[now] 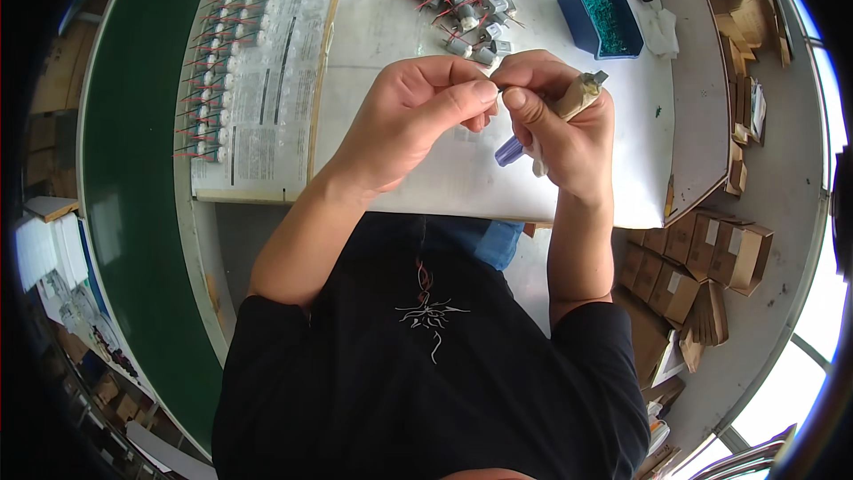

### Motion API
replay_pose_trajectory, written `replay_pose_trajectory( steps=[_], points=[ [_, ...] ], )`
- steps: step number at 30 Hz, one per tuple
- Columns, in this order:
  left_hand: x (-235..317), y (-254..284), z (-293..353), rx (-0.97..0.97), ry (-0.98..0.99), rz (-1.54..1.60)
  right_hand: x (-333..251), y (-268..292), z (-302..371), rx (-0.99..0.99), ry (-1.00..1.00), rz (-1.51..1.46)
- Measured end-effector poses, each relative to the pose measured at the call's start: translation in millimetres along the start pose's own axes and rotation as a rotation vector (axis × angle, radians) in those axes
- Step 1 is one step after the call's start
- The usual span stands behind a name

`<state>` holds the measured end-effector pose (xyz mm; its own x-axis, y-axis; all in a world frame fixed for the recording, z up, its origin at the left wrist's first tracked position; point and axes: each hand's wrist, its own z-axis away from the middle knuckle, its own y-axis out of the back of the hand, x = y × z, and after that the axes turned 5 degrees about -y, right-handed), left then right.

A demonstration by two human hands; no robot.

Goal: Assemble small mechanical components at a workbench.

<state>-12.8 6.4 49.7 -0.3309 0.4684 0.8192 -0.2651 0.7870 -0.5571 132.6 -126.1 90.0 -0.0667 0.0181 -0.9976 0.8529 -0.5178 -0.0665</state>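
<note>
Above the table's near part, my left hand (pixel 400 124) pinches thumb and forefinger together. Whatever small dark thing lies at its fingertips is too small to name. The fingertips of my right hand (pixel 569 138) meet the left ones there. My right hand is also closed round a tan-wrapped tool (pixel 582 98), whose greyish end sticks out past the knuckles. Below that palm shows a ribbed purple-blue piece (pixel 509 152); whether it belongs to the tool I cannot tell. Beyond my hands lies a loose heap of small metal motors (pixel 466 16) with red wires.
At the left, motors with red and dark wires (pixel 213 93) lie in rows on a printed sheet (pixel 267 138). A blue bin (pixel 582 27) holding small green parts stands at the back right, beside a white cloth (pixel 659 33). Cardboard boxes (pixel 689 249) are stacked right of the table.
</note>
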Motion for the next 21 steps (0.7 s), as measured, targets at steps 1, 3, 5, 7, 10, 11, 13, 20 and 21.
replay_pose_trajectory(
  steps=[1, 3, 5, 7, 10, 11, 13, 20, 21],
  points=[
    [0.3, 0.9, -0.4, 0.009, -0.006, -0.004, 0.0, -2.1, 0.2, -0.002, -0.009, -0.01],
    [0.6, 2.2, 0.0, 0.027, -0.019, -0.011, 0.5, -5.3, 0.4, -0.001, -0.02, -0.021],
    [-0.1, 4.0, 2.0, 0.053, -0.04, -0.109, 1.2, -7.3, -0.9, 0.011, -0.066, 0.004],
    [-1.3, 6.8, 4.2, 0.108, -0.086, -0.306, 0.4, -6.1, -3.7, 0.019, -0.089, 0.018],
    [-9.2, 19.1, 10.9, 0.079, -0.298, -0.986, -1.3, 3.5, -11.7, -0.011, -0.172, 0.165],
    [-13.5, 23.6, 12.9, 0.062, -0.403, -1.326, -1.8, 6.9, -16.0, -0.011, -0.176, 0.167],
    [-20.7, 30.5, 16.6, 0.066, -0.373, -1.309, -5.7, 12.7, -26.0, -0.15, -0.323, 0.413],
    [-27.7, 36.4, 18.9, 0.104, -0.295, -1.188, 12.6, 2.0, -39.0, -0.31, -0.415, 0.683],
    [-27.9, 36.2, 18.7, 0.107, -0.29, -1.179, 16.9, 2.0, -39.7, -0.308, -0.39, 0.701]
  ],
)
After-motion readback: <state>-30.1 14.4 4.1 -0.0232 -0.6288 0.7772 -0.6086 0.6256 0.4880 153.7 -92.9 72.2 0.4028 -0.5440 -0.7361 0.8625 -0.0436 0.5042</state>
